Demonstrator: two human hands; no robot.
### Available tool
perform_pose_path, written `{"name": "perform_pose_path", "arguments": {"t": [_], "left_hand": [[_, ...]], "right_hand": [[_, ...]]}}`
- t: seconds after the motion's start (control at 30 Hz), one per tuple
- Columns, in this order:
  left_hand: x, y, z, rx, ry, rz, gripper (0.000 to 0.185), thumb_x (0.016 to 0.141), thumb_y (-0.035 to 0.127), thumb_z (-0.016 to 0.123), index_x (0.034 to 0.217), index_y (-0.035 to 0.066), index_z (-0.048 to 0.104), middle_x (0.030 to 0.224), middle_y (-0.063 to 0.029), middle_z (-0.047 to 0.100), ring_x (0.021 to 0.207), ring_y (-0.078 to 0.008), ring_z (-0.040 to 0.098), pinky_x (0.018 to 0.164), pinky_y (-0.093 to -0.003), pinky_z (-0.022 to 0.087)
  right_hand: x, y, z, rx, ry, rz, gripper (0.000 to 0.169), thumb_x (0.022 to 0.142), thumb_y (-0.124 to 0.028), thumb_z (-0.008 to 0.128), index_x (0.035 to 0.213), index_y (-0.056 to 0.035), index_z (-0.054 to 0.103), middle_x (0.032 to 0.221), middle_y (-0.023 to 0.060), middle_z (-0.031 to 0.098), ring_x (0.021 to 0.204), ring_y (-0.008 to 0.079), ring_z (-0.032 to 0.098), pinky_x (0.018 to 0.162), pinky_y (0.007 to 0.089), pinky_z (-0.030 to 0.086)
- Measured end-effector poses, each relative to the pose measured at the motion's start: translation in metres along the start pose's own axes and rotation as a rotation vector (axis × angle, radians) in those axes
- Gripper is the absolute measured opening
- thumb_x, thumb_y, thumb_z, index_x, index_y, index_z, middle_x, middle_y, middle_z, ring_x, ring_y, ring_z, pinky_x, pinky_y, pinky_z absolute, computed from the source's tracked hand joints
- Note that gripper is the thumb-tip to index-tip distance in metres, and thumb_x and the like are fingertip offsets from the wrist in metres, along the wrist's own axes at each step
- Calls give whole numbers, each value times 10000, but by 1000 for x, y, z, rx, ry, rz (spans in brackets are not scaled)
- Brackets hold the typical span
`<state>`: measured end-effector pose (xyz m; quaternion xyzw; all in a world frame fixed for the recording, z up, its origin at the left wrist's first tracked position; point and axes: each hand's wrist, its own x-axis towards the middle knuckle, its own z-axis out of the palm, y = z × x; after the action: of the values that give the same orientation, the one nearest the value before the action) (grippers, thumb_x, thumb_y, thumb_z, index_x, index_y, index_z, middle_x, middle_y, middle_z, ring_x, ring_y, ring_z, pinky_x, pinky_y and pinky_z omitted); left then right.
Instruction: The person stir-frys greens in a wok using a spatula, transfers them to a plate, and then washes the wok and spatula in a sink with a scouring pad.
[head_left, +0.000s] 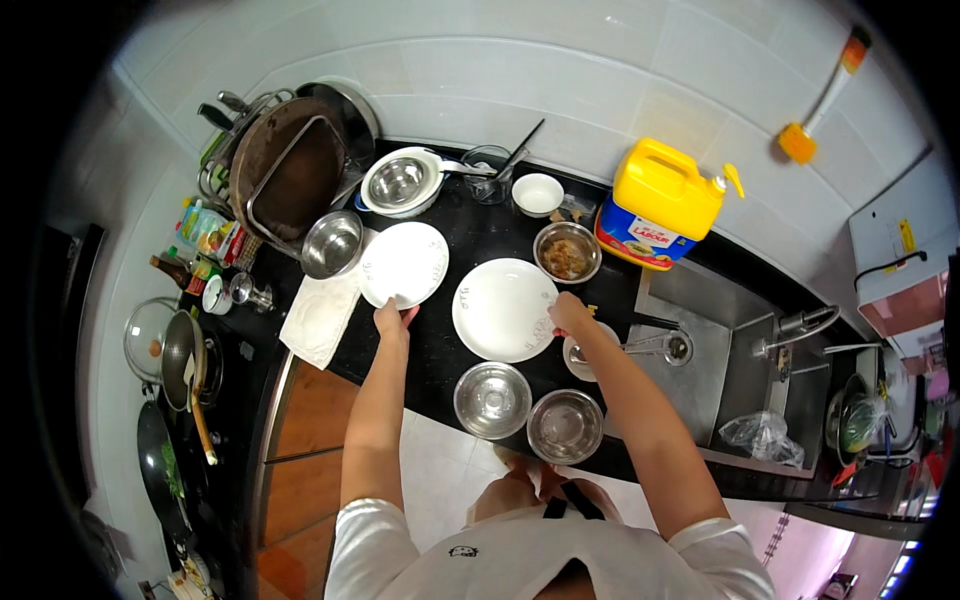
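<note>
My left hand grips the near rim of a white plate, thumb on top and fingers beneath. Part of that plate overlaps a folded white cloth on the counter. My right hand holds the right rim of a larger white plate with a faint printed pattern. Below my right forearm is a small white bowl, partly hidden, with a metal utensil across it. Two steel bowls stand along the counter's front edge. A steel bowl of brown food sits behind the larger plate.
Another steel bowl stands left of the smaller plate, beside a large brown pan. Behind are stacked bowls, a glass jar and a small white bowl. A yellow Labour jug borders the steel sink.
</note>
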<state>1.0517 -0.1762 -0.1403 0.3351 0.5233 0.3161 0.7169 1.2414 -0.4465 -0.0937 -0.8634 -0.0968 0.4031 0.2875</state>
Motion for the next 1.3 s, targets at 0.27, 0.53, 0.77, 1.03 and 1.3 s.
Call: {"name": "perform_pose_path", "arguments": {"t": [0.27, 0.53, 0.77, 1.03, 1.3], "left_hand": [[-54, -10, 13, 399, -110, -160, 449, 828, 217, 498, 1181, -31, 371, 1055, -189, 446, 848, -289, 522, 621, -390, 534], [-141, -9, 53, 379, -517, -198, 419, 847, 183, 458, 1213, 42, 311, 1049, -175, 515, 865, -272, 594, 673, -391, 536], [-310, 66, 165, 944, -604, 669, 443, 785, 166, 566, 1145, 49, 335, 798, -167, 604, 662, -259, 622, 555, -349, 500], [-406, 33, 205, 1062, -832, 1702, 526, 703, 139, 554, 1160, -55, 384, 804, -122, 545, 631, -227, 590, 469, -316, 472], [-282, 132, -16, 780, -209, 814, 410, 798, 107, 427, 1197, 25, 386, 968, -264, 545, 712, -340, 604, 630, -383, 483]], "right_hand": [[39, 23, 1, -152, -140, -30, 241, 747, -107, 525, 555, 33, 564, 545, 147, 568, 474, 237, 563, 443, 348, 438], [-6, 8, -15, 319, -140, -202, 229, 752, -162, 494, 700, 56, 539, 543, 106, 549, 400, 153, 485, 348, 286, 359], [-81, 74, -54, 1151, -281, -359, 197, 816, -150, 457, 931, 0, 510, 693, 43, 516, 510, 107, 492, 409, 219, 387], [-142, 93, -56, 1482, 134, -500, 210, 859, -144, 423, 1036, -40, 465, 705, 16, 517, 500, 71, 439, 430, 191, 353], [-181, -47, 79, 924, -259, -632, 229, 901, -189, 390, 1083, -63, 452, 679, -3, 499, 509, 60, 435, 419, 196, 310]]}}
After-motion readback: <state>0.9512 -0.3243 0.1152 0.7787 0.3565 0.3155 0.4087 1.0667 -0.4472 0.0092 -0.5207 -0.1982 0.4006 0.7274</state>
